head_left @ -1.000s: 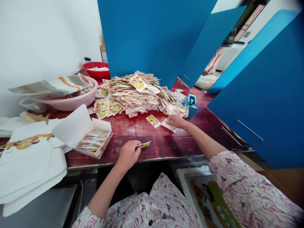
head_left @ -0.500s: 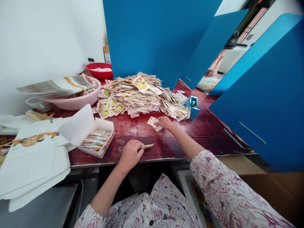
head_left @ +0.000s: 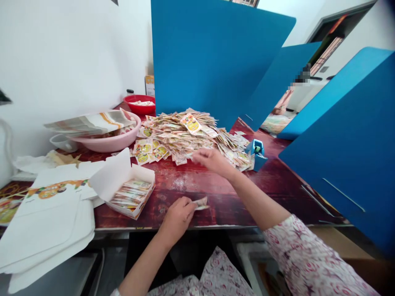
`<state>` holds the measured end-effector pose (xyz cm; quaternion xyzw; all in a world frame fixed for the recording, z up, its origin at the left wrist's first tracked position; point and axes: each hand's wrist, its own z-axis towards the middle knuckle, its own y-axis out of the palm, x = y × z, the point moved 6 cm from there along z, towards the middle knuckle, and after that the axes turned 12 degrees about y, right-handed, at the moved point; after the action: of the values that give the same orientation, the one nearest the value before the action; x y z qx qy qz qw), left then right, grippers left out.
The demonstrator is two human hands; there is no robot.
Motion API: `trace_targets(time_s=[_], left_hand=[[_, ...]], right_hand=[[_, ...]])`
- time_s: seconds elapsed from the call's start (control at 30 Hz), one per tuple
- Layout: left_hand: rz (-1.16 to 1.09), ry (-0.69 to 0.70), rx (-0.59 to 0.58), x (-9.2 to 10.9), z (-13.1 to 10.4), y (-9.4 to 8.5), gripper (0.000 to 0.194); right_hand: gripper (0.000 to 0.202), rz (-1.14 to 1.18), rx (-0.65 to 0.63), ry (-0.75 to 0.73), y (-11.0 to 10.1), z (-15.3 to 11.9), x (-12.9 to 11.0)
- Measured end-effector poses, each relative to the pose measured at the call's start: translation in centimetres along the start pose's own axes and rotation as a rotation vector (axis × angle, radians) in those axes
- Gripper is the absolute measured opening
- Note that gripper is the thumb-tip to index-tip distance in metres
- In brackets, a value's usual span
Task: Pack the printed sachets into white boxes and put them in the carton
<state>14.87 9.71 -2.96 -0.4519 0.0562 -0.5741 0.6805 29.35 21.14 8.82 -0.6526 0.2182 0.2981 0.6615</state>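
Small printed sachets are pinched in my left hand [head_left: 178, 217], low over the front of the dark red table; the held sachets [head_left: 202, 203] stick out past the fingertips. My right hand [head_left: 212, 161] reaches to the front edge of a big heap of sachets [head_left: 182, 133]. Its fingers are smeared by motion, so I cannot tell whether they hold anything. Left of my hands stands an open white carton [head_left: 144, 202] with its lid up and a row of sachets [head_left: 131, 193] inside.
Flat white cartons [head_left: 58, 218] are stacked at the left. Behind them are a pink basin [head_left: 114, 143], a white cup [head_left: 63, 144] and a red basin [head_left: 140, 107]. A blue tape dispenser [head_left: 257, 154] stands right of the heap. Blue partitions [head_left: 216, 61] border the table; someone sits beyond.
My right hand has moved from the bare table, where it held a sachet, up to the heap's edge. The left hand now holds more than one sachet. The view has shifted slightly.
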Motion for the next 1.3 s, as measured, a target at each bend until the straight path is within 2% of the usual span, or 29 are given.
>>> trace_targets(time_s=[0.03,0.07,0.1,0.17,0.27,0.33,0.4,0.5,0.63,0.73,0.8,0.87,0.97,1.07,1.13,1.2,1.3], left_hand=[[-0.022,-0.018,0.020,-0.2,-0.1,0.0,0.029],[-0.049,-0.047,0.040,-0.4,-0.3,0.1,0.034],[-0.071,-0.084,0.058,-0.7,-0.4,0.1,0.040],[-0.081,-0.153,0.079,-1.2,-0.5,0.2,0.044],[-0.036,-0.204,0.063,-1.6,-0.2,0.0,0.027],[-0.008,-0.217,0.050,-1.5,0.2,-0.3,0.016],[-0.007,-0.219,0.058,-1.5,0.4,-0.7,0.013],[-0.054,-0.224,0.086,-1.6,0.4,-1.0,0.016],[-0.156,-0.223,0.022,-1.7,0.2,-0.3,0.023],[-0.181,-0.250,0.010,-1.9,0.2,-0.2,0.033],[-0.176,-0.308,0.006,-2.2,0.3,-0.4,0.033],[-0.173,-0.324,-0.023,-2.2,0.3,-0.5,0.019],[-0.124,-0.234,0.016,-1.6,0.3,-1.3,0.006],[-0.049,-0.146,0.083,-0.8,-0.3,-1.9,0.007],[-0.072,-0.115,0.046,-0.5,-0.6,-1.7,0.009],[-0.142,-0.116,-0.007,-0.5,-0.8,-1.3,0.010],[-0.214,-0.149,-0.029,-0.8,-0.7,-1.0,0.010]], right_hand=[[0.029,-0.054,0.189,-0.004,-1.7,1.8,-0.4],[0.030,-0.120,0.325,-0.019,-2.9,3.5,-1.0],[0.032,-0.202,0.405,-0.023,-3.6,5.2,-1.4],[0.038,-0.349,0.457,0.071,-4.3,8.4,-1.3],[0.049,-0.413,0.435,0.301,-4.6,11.5,0.5],[0.049,-0.374,0.415,0.360,-4.6,12.3,1.7],[0.041,-0.342,0.413,0.359,-4.6,12.2,2.6],[0.032,-0.330,0.440,0.281,-4.6,10.8,3.5],[0.020,-0.256,0.471,0.172,-4.2,7.3,4.8],[0.017,-0.134,0.477,0.205,-3.6,4.2,6.2],[0.015,-0.087,0.425,0.243,-2.6,2.0,6.9],[0.015,-0.052,0.309,0.228,-0.9,-0.1,7.0],[0.028,0.015,0.072,0.124,2.6,-3.5,6.5],[0.047,0.058,-0.195,0.032,5.8,-6.5,6.2],[0.050,0.102,-0.345,0.015,7.1,-7.9,6.4],[0.048,0.172,-0.407,0.046,7.3,-8.3,7.0],[0.040,0.262,-0.408,0.140,7.4,-8.4,8.1]])
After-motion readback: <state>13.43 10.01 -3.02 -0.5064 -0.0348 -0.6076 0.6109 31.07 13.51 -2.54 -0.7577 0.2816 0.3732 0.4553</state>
